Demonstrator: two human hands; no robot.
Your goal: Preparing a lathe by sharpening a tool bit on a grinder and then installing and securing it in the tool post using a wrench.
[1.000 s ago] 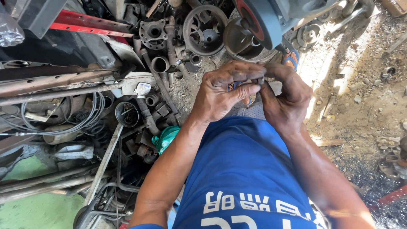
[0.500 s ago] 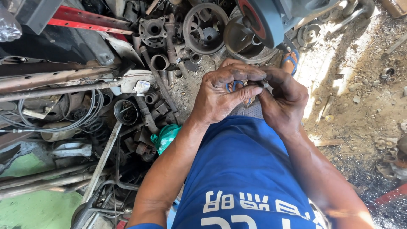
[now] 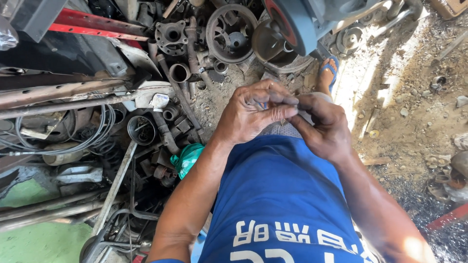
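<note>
My left hand (image 3: 251, 114) and my right hand (image 3: 324, 127) are pressed together in front of my blue shirt (image 3: 278, 195), fingertips meeting. Their fingers are pinched on a small object (image 3: 263, 104) of which only a bluish sliver shows; what it is I cannot tell. Both hands are grimy. A foot in a blue sandal (image 3: 327, 73) stands on the dirt just beyond the hands.
Scrap metal fills the left and top: a pulley wheel (image 3: 230, 33), pipes (image 3: 179, 73), a red bar (image 3: 97, 23), coiled cable (image 3: 58, 131), long rods (image 3: 63, 104). A grinder wheel (image 3: 290, 24) sits at the top. A green rag (image 3: 187, 158) lies by my left forearm. Dirt ground with stones (image 3: 414, 97) is on the right.
Both hands have stayed together, with the fingers shifting slightly around the small object. The view has tilted a little.
</note>
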